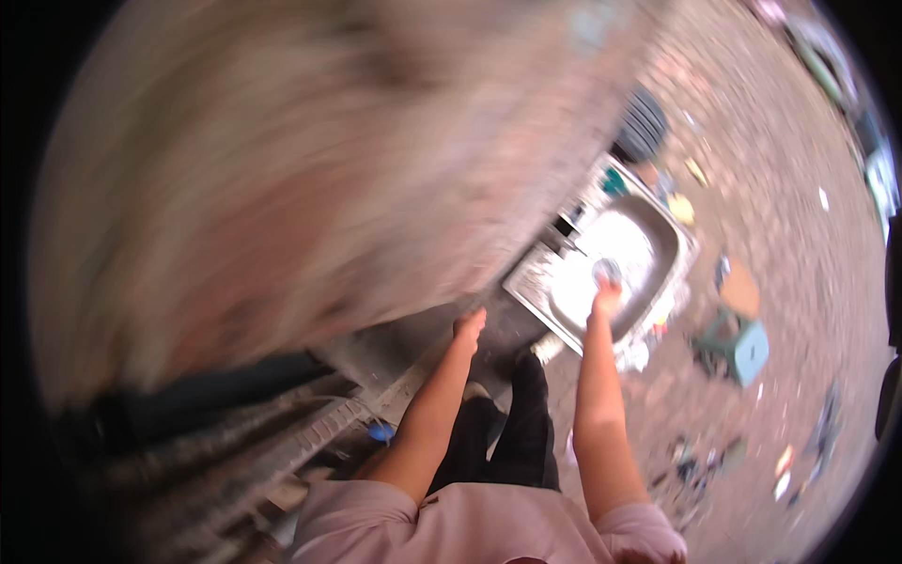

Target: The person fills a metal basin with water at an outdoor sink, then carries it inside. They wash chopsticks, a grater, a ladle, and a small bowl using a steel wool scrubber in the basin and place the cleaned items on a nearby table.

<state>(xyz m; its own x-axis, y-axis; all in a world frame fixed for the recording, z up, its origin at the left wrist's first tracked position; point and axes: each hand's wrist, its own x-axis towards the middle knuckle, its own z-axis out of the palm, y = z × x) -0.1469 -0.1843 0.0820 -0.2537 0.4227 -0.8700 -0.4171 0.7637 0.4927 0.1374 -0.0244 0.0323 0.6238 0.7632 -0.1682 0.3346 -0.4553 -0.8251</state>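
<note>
A metal sink (662, 235) with a pale, shiny basin lies to the right of centre, beside a brick wall. My right hand (607, 299) reaches into the basin, its fingertips at a small round greyish thing (606, 271). Whether this is the drain or something loose, and whether my fingers grip it, I cannot tell through the blur. A dark tap (562, 237) stands at the sink's wall-side edge, and a green cloth-like thing (614, 182) lies on its far corner. Left of the sink, my left hand (470, 324) hangs near the wall's foot; its fingers are smeared.
The brick wall (376, 216) fills the upper left. A blue-green stool (738, 350) stands right of the sink on a brick-paved ground (780, 235) strewn with scraps. Beyond the sink is a dark ribbed round thing (643, 124). Long beams (282, 451) lie at lower left.
</note>
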